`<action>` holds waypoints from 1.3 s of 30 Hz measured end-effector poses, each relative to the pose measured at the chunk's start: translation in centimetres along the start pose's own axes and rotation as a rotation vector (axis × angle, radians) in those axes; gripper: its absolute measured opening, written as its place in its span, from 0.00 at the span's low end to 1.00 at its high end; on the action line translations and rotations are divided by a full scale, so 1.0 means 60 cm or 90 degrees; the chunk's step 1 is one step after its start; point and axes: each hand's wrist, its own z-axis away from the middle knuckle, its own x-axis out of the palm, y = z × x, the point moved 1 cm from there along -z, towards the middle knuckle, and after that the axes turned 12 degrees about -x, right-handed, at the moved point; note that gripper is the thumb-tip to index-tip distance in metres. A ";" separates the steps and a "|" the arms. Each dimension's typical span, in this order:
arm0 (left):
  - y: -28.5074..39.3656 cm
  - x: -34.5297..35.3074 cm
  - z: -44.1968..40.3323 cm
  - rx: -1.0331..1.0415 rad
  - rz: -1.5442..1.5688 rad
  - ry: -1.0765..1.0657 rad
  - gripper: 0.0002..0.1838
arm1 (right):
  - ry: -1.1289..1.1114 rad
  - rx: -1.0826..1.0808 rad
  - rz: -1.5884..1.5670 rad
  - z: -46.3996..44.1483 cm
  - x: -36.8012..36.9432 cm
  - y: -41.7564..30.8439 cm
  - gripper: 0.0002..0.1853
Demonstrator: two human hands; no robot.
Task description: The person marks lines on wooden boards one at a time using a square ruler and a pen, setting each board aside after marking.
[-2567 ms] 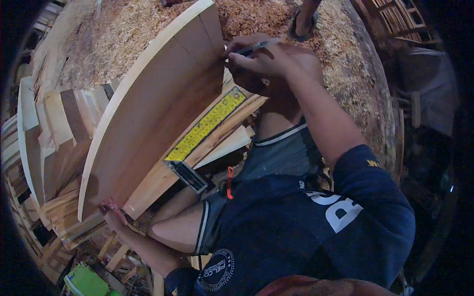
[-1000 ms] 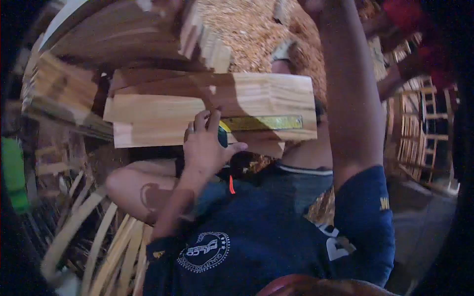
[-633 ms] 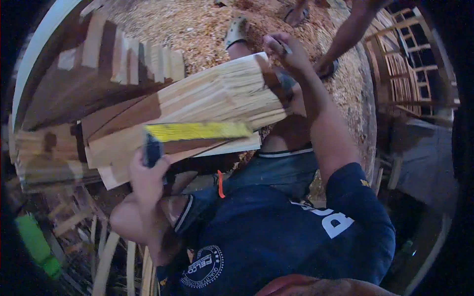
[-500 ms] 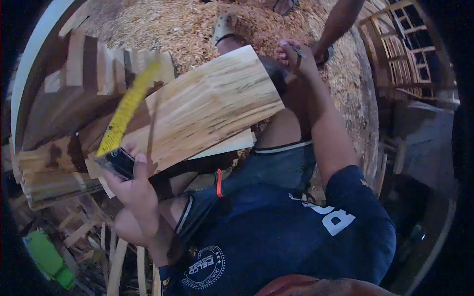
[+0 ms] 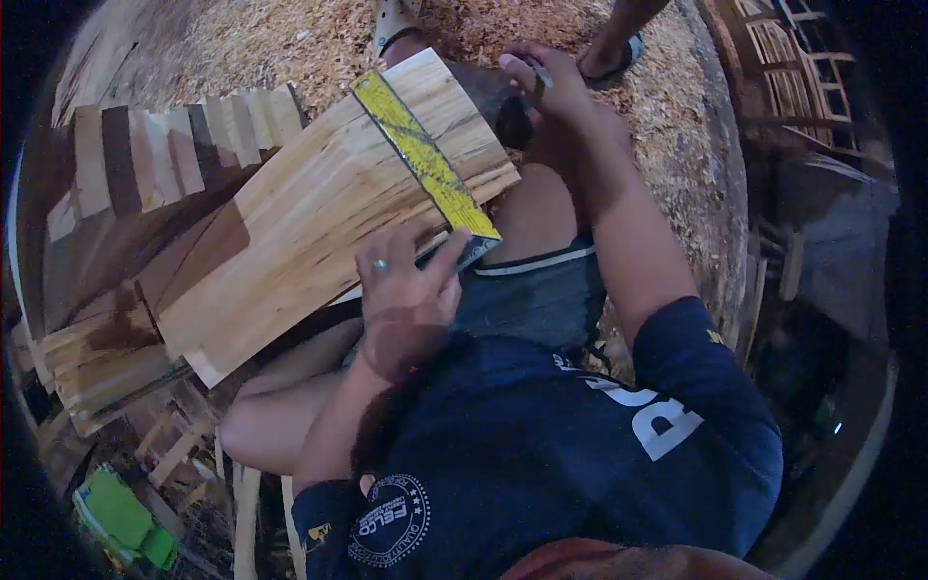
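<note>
A pale wooden board (image 5: 319,208) with dark grain streaks lies slanted over my lap. Across its right part rests a try square with a yellow blade (image 5: 416,150). My left hand (image 5: 411,280), a ring on one finger, is closed around the square's dark stock at the board's near edge, partly covering it. Past the board's right end, my right hand (image 5: 556,87) is raised with its fingers pinched on a thin, pale, pencil-like thing (image 5: 541,72). Its exact kind is too small to make out.
Several wood blocks (image 5: 184,145) stand in a row at the left. Wood shavings (image 5: 280,48) cover the ground ahead. Another person's foot (image 5: 614,58) is at the top. Offcuts and a green object (image 5: 126,517) lie at lower left.
My left hand has moved right with the try square, from the board's left end to its right part. The blade, raised before, now lies across the board. My right hand keeps its pinch.
</note>
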 end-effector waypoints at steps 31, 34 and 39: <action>-0.047 0.014 -0.086 0.113 0.067 -0.063 0.35 | -0.146 -0.155 -0.178 0.043 0.048 -0.154 0.12; -0.047 0.016 -0.087 0.112 0.066 -0.067 0.34 | -0.156 -0.160 -0.069 0.038 0.038 -0.170 0.11; -0.049 0.010 -0.091 0.109 0.068 -0.092 0.34 | -0.299 -0.153 0.177 0.055 -0.008 -0.212 0.12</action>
